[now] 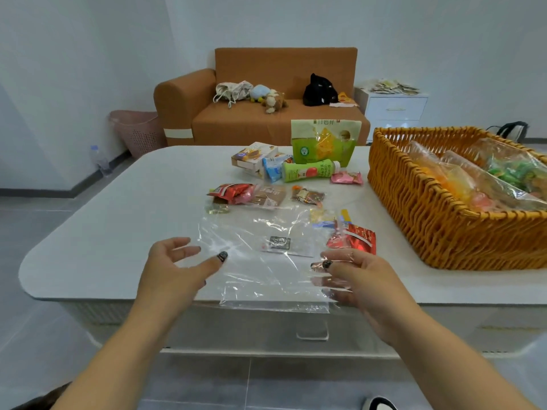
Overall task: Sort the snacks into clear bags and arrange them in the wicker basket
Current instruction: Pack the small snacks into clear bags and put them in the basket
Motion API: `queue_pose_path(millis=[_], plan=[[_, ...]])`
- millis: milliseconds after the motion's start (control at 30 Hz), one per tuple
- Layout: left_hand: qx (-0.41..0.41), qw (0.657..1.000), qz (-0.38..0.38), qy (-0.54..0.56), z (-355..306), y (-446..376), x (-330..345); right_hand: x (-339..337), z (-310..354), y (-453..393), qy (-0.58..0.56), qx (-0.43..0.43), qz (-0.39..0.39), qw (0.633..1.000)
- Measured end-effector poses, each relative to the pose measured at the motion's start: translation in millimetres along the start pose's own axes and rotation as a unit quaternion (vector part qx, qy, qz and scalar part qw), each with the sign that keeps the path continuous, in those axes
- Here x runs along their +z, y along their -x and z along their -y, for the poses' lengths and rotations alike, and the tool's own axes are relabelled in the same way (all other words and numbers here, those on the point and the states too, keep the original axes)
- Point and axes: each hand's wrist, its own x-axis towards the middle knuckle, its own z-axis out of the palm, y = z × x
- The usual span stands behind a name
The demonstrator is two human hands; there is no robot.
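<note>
From the head camera we look down at two bare hands reaching over the near edge of a white table (103, 220). Our left hand (174, 267) is spread and relaxed, fingers loosely apart, holding nothing; its thumb tip lies at the left edge of a clear bag (266, 261) that lies flat on the table between the two hands, its near end hanging just over the table edge. Our right hand (352, 279) is at the bag's right edge, with the fingers seen through the plastic; we cannot tell whether they pinch the film or only rest under it.

Just beyond the right fingertips lies a red snack packet (355, 239). Further out from both hands sits a scatter of small wrapped snacks (251, 196), then a green bottle (310, 170) on its side, small boxes (254, 158) and an upright green pouch (324, 142).

To the right of the right hand stands the wicker basket (438, 217), already holding filled bags (488, 179) of orange and green snacks.

Behind the table is an orange sofa (260, 110).
</note>
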Motion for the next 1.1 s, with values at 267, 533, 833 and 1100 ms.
queue_pose_path(millis=[267, 533, 833, 1100], plan=[[0.101, 0.976, 0.020, -0.190, 11, 0, 22, -20, -3, -3, 0.114, -0.075, -0.111, 0.984], [0.200, 0.956, 0.042, -0.209, 9, 9, 47, -18, 9, 1, 0.153, -0.222, -0.170, 0.948], [0.426, 0.820, 0.156, -0.349, 21, 21, 84, 8, 18, 0, -0.059, -0.137, -0.106, 0.983], [0.337, 0.917, 0.023, -0.214, -3, 7, 68, 24, 23, 1, 0.225, -0.261, 0.049, 0.938]])
